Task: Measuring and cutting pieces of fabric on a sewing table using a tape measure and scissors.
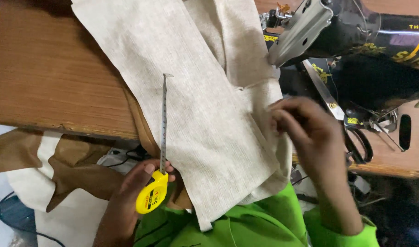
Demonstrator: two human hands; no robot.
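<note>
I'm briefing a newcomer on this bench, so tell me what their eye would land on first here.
First comes the yellow tape measure in the left hand at bottom centre, its metal blade run out up over the pale beige fabric that covers the middle of the wooden table. The right hand pinches the fabric's right edge, beside the black sewing machine at top right, with scissors lying below it.
</note>
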